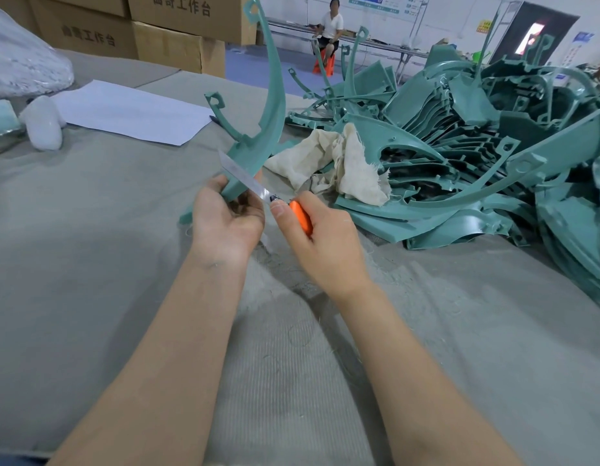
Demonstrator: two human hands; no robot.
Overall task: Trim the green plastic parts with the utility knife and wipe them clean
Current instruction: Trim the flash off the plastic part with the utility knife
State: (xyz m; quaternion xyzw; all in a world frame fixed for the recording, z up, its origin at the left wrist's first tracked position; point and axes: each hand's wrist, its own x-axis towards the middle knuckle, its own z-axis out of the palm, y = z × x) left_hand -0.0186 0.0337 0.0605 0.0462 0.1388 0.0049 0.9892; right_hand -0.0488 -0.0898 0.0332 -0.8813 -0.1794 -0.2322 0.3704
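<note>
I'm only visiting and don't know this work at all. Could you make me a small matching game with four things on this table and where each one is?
Things
1. utility knife
2. curved green part
3. cloth
4. sheet of paper

Places
A. lying flat toward the far left of the table
B. held upright in the left hand
C. crumpled against the pile of green parts
D. gripped by its orange handle in the right hand

Pairs: 1-D, 2-B, 3-C, 4-A
</note>
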